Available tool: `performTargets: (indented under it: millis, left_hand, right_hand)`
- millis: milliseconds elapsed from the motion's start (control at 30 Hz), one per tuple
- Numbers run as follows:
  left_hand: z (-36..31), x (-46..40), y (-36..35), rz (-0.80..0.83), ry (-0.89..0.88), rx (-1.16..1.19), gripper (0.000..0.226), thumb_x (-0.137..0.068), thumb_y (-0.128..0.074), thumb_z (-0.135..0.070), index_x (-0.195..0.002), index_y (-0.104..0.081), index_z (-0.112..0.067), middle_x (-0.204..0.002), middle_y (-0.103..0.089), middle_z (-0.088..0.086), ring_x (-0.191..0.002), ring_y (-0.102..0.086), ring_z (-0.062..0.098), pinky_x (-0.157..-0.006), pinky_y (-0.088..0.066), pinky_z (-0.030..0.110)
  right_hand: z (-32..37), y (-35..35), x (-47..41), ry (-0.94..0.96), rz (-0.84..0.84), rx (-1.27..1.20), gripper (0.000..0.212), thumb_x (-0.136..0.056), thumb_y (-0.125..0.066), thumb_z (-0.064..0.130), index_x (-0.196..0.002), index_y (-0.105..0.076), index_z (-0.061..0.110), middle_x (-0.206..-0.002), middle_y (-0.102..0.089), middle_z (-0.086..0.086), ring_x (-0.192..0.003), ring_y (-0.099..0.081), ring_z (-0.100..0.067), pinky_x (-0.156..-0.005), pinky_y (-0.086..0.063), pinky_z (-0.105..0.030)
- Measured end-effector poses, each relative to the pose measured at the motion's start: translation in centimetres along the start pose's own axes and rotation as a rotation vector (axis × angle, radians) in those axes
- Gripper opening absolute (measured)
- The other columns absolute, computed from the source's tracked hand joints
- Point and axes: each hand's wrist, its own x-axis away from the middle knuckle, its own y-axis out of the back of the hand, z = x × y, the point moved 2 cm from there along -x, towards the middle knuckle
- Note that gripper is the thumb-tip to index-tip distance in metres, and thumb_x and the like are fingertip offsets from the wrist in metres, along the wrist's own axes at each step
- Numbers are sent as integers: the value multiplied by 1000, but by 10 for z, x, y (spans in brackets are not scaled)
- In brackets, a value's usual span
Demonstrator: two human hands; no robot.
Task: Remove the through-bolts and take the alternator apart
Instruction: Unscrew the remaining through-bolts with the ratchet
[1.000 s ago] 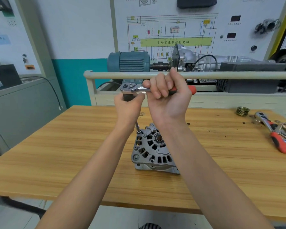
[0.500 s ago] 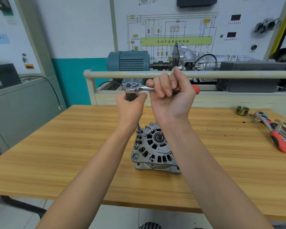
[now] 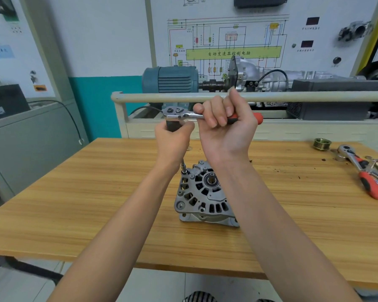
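Left hand [image 3: 174, 136] — fingers curled round the dark grip just below the head of the ratchet wrench [image 3: 184, 115]; the extension bar [image 3: 183, 166] runs down from under this hand to a bolt head at the upper left rim of the alternator [image 3: 202, 197]. Right hand [image 3: 225, 129] — fingers wrapped round the wrench's red handle, whose tip sticks out to the right of the fist; wrench held level, raised well above the tabletop [image 3: 74, 192].

Alternator — silver vented housing, standing on the wooden tabletop between the two forearms, shaft end and bearing facing up; its right edge hidden by the right forearm.

Far right of the tabletop: brass-coloured grooved pulley [image 3: 321, 144] near the back edge; just right of it a second ratchet [image 3: 362, 171] with red handle, lying among other metal tools too overlapped to tell apart.

Behind the tabletop: pale rail [image 3: 292, 97]; blue-green electric motor [image 3: 172, 79] coupled to a gearbox; wiring-diagram board [image 3: 227, 40] on the wall.
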Motion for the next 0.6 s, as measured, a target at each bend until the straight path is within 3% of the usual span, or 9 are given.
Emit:
performTargets:
  millis: [167,400,500,600]
  left_hand:
    - [-3,1,8,261,-7,-61,45,-72,-60,1,-40,-46,-27,-41,-35,-10,-37,-29,6,-41,-28,17]
    - [5,13,-1,16,-93,-113,43,-78,-55,11,-53,-38,-20,-50,-35,-3,-52,-30,16,-50,-25,29]
    - [7,12,1,56,-124,-108,42,-79,-54,10,-55,-39,-20,-51,-36,-2,-52,-31,16,-49,-26,30]
    - [2,2,2,209,-58,-160,44,-80,-57,7,-49,-46,-22,-43,-38,-5,-41,-34,12,-44,-30,20]
  right_hand:
    - [-3,4,8,47,83,17,53,-100,-29,13,-48,-39,17,-42,-31,3,-42,-31,-13,-61,-44,-28]
    - [4,12,12,35,-19,-82,50,-94,-34,12,-44,-38,16,-39,-28,2,-38,-27,-12,-52,-42,-26]
    - [5,13,16,37,-22,-77,48,-92,-36,13,-44,-38,16,-39,-29,2,-38,-28,-13,-53,-43,-26]
    - [4,10,10,59,-47,-56,54,-98,-30,12,-45,-39,16,-40,-29,1,-39,-29,-14,-60,-44,-30]
